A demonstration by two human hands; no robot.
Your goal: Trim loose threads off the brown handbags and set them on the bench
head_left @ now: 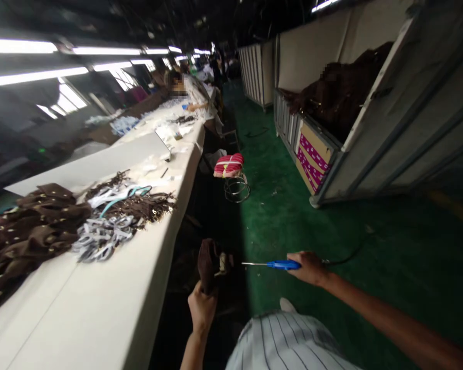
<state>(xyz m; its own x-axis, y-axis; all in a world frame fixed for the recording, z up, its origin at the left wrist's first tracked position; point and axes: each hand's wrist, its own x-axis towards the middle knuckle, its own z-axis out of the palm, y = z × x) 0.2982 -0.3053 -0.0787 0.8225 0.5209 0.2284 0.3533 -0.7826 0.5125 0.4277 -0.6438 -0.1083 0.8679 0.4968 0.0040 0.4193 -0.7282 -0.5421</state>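
Note:
In my left hand, fingers closed, is a brown fabric piece held upright beside the table edge. A paler beige part dangles at its right side, too blurred to name. My right hand grips a blue air blow gun, whose thin metal nozzle points left toward the fabric with a gap between them. A dark hose runs from the gun's back end to the right. On the table to the left lie a heap of brown garments, grey-white straps and brown straps with metal fittings.
The long white-covered table runs along my left. A round stool with a red striped cushion stands ahead on the green floor. Large wheeled carts, one filled with brown fabric, line the right. Another person leans over the table farther off.

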